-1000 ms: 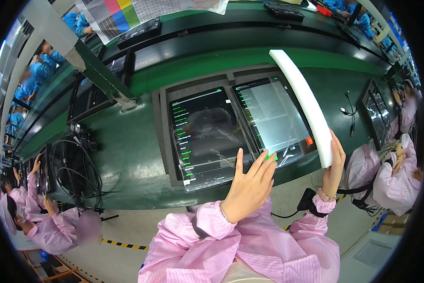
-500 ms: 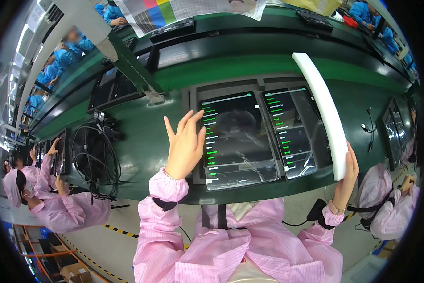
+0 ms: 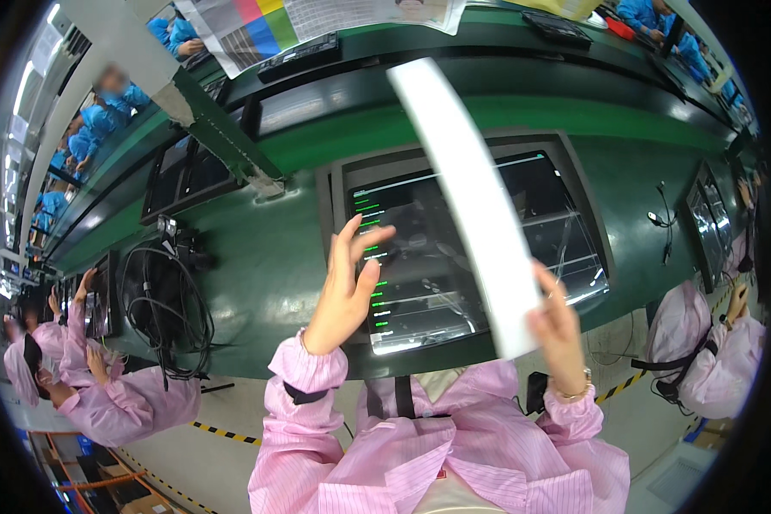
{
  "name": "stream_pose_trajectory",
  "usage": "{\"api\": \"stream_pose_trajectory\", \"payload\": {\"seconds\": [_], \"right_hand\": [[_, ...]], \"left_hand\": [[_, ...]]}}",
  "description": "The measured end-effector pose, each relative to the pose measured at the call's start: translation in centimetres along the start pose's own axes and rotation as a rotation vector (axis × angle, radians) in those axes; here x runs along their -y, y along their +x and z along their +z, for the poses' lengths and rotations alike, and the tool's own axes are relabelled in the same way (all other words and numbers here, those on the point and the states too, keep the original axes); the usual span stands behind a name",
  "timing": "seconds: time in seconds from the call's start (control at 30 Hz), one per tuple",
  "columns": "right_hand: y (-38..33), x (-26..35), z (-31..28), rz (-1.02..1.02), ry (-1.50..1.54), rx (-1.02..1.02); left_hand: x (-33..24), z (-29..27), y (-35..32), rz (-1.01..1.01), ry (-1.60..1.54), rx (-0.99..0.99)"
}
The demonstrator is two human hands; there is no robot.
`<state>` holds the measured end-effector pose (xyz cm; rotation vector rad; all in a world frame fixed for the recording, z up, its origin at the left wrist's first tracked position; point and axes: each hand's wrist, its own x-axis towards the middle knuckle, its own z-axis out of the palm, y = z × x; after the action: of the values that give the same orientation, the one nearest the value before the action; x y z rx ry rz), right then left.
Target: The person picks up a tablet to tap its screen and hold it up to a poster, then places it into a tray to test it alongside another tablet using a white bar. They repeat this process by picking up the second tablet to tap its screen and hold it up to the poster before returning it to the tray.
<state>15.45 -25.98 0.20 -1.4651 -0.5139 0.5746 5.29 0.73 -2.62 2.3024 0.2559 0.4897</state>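
Two dark tablets lie side by side in a grey tray (image 3: 578, 176) on the green bench. Both screens are lit; the left tablet (image 3: 411, 283) shows lines of green and white text. Over its left edge hovers my left hand (image 3: 341, 295), fingers spread and holding nothing; whether a fingertip touches the glass I cannot tell. My right hand (image 3: 561, 334) grips the near end of a long white strip (image 3: 467, 193), which looks like foam. That strip slants across the tablets, hiding part of both, and the right tablet (image 3: 565, 231) shows beyond it.
Coiled black cables (image 3: 167, 300) lie on the bench at left, near a metal post (image 3: 210, 124). A thin cable (image 3: 665, 224) and another tray (image 3: 709, 227) are at right. Co-workers in pink sit at left (image 3: 145, 398) and right (image 3: 728, 368).
My right hand has swung the white strip leftward from the right tablet's outer edge to across both tablets. My left hand stays at the left tablet, its fingers bent further inward over the screen.
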Motion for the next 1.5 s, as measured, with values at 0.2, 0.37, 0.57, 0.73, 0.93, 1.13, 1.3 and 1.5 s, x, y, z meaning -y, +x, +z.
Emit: {"api": "stream_pose_trajectory", "payload": {"seconds": [0.2,0.37,0.57,0.73,0.93,1.13,1.3,1.5], "right_hand": [[1.6,1.5,3.1,-0.016,-0.485,0.718],[6.0,4.5,0.2,-0.174,-0.83,0.35],[11.9,3.6,-2.9,-0.303,-1.304,0.314],[14.1,2.0,-2.6,-0.01,-1.398,0.45],[12.3,1.8,-1.4,-0.007,-0.87,0.482],[10.4,2.5,0.8,0.449,-0.648,0.546],[10.9,2.3,0.7,0.525,-0.3,0.401],[10.7,2.8,2.5,0.495,0.005,0.462]], "left_hand": [[-2.7,0.7,-1.8,-0.395,-0.93,-0.092],[-0.9,-0.4,-4.8,-0.434,-0.862,-0.224],[1.5,-1.2,-6.7,-0.476,-0.793,-0.393],[4.4,-2.7,-8.8,-0.544,-0.573,-0.43],[7.2,-3.6,-11.1,-0.466,0.121,-0.296],[6.9,-3.3,-11.3,-0.485,0.182,-0.168],[4.9,-3.6,-11.0,-0.436,0.181,-0.253],[3.0,-3.0,-10.0,-0.299,-0.049,-0.278]]}}
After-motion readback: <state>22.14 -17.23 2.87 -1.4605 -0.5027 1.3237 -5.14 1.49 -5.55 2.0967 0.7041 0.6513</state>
